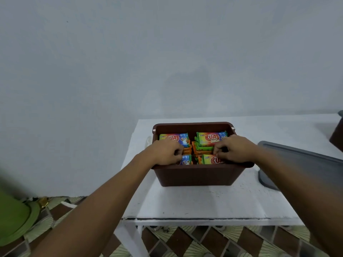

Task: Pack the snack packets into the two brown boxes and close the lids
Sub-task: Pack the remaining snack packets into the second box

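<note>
Brown box (pixel 200 175) set open on white desk (pixel 185 203), filled with stacked snack packets (pixel 211 138). Left hand (pixel 167 152) and right hand (pixel 233 149) placed inside; fingers of both curled onto near-row packets. Grey lid (pixel 297 160) laid at right.

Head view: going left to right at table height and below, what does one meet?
Green plastic object on the floor → left hand over the packets → brown box holding snack packets → right hand → grey lid on the white table → dark object at the right edge, cut off by the frame.
</note>
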Motion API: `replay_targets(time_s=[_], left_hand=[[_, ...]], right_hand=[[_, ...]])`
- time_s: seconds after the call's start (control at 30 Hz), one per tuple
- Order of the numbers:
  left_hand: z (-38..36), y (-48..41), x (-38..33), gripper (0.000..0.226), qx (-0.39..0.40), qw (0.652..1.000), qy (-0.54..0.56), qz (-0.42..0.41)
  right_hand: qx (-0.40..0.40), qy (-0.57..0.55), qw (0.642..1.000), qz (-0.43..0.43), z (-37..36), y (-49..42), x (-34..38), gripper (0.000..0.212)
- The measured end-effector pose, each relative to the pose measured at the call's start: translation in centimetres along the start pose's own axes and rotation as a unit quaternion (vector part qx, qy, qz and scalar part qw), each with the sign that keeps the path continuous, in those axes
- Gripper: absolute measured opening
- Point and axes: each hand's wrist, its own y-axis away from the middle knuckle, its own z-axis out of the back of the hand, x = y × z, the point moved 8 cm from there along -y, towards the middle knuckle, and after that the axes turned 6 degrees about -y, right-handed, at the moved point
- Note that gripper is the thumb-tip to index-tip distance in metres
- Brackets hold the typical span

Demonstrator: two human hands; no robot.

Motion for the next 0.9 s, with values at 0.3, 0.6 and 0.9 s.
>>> replay_targets(time_s=[0.3, 0.6, 0.9], left_hand=[[-0.9, -0.2, -0.6, 0.034, 0.063, 0.997, -0.047, -0.001], [-1.4, -0.5, -0.7, 0.038, 0.107, 0.993, -0.04, 0.014], [-1.7, -0.3, -1.1, 0.043, 0.149, 0.988, 0.021, 0.026]], right_hand=[[0.01, 0.055, 0.998, -0.016, -0.5, -0.2, 0.4, 0.042], [0.003, 0.086, 0.995, -0.041, -1.0, -0.5, 0.1, 0.05], [0.112, 0.069, 0.989, -0.065, -2.1, -0.6, 0.6, 0.052]])
